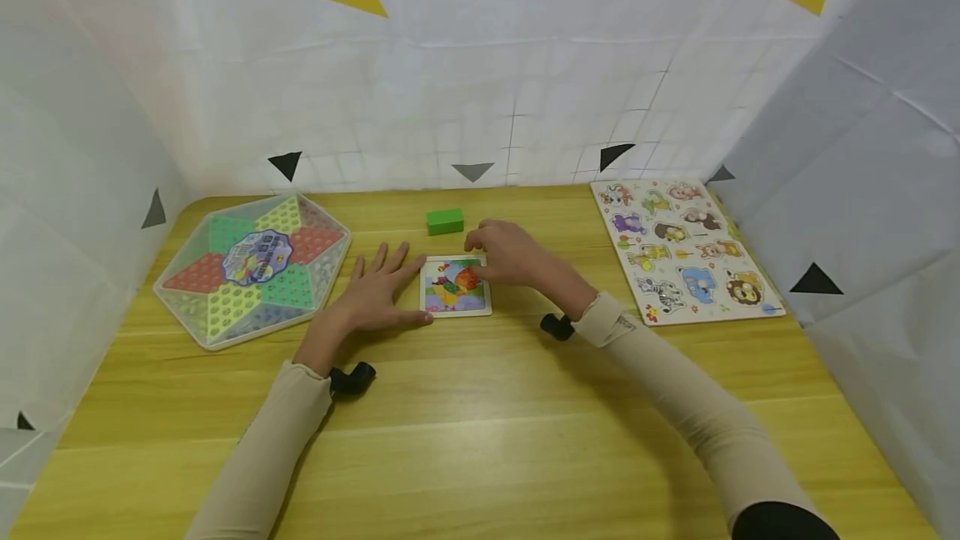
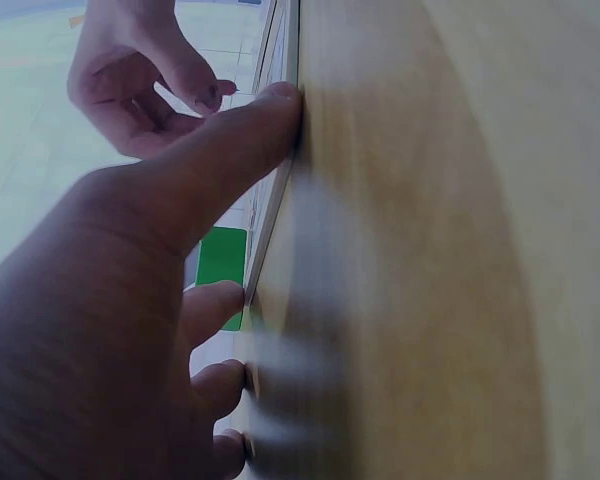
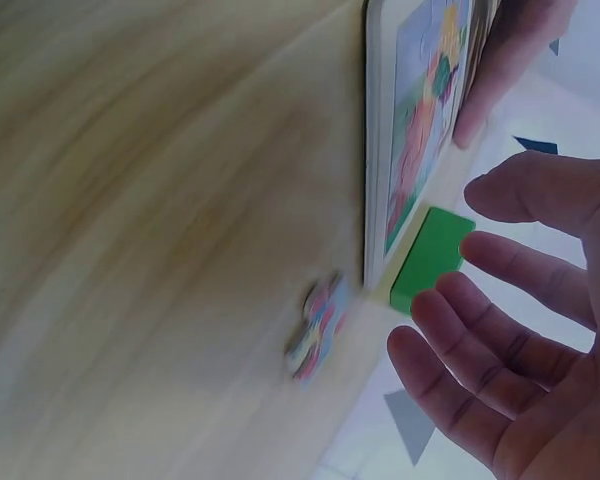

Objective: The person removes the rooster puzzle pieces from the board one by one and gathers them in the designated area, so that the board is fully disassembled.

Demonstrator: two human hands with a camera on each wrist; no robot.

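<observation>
A small framed picture puzzle [image 1: 456, 300] with a colourful cartoon scene lies flat on the wooden table. My left hand [image 1: 373, 294] rests with spread fingers on the table at its left; the thumb touches the frame's near left corner and the index finger is at its left edge. Over the puzzle's right edge is my right hand [image 1: 510, 255], its fingers loosely bent and apart. Nothing shows between them in the right wrist view. A loose puzzle piece [image 3: 318, 325] lies on the table beside the frame there; the right hand hides it in the head view.
Just behind the puzzle sits a green block [image 1: 446, 222]. A hexagonal Chinese checkers set [image 1: 255, 257] under a clear cover lies at the left. At the back right is an animal puzzle board [image 1: 667, 319]. White sheeting [image 1: 450, 73] encloses the table's back and sides.
</observation>
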